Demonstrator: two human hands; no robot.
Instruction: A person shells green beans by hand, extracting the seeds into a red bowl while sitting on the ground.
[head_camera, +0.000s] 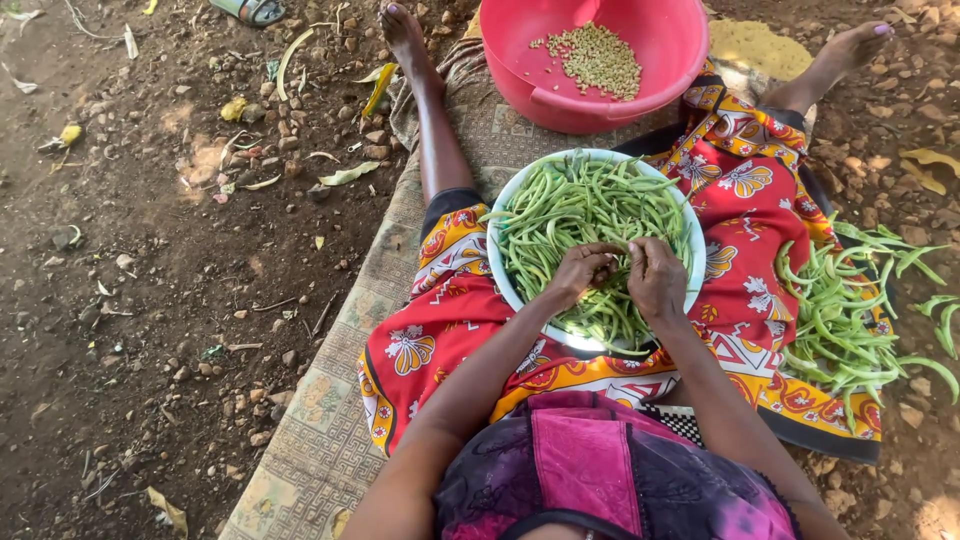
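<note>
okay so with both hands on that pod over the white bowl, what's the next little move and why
Probably split the green pod pinched between the left hand and right hand, then drop its seeds into the round red plastic basin. Pale shelled seeds already lie there, while the round white bowl on the lap is full of whole pods.

Hidden and cut off

The left hand (583, 270) and right hand (657, 278) meet over the white bowl (500, 268) of green pods (575, 205); whatever the fingers pinch is covered. At twelve o'clock the frame's edge crops the pink basin (540, 90); individual shelled peas (597, 58) are too small to distinguish.
</note>
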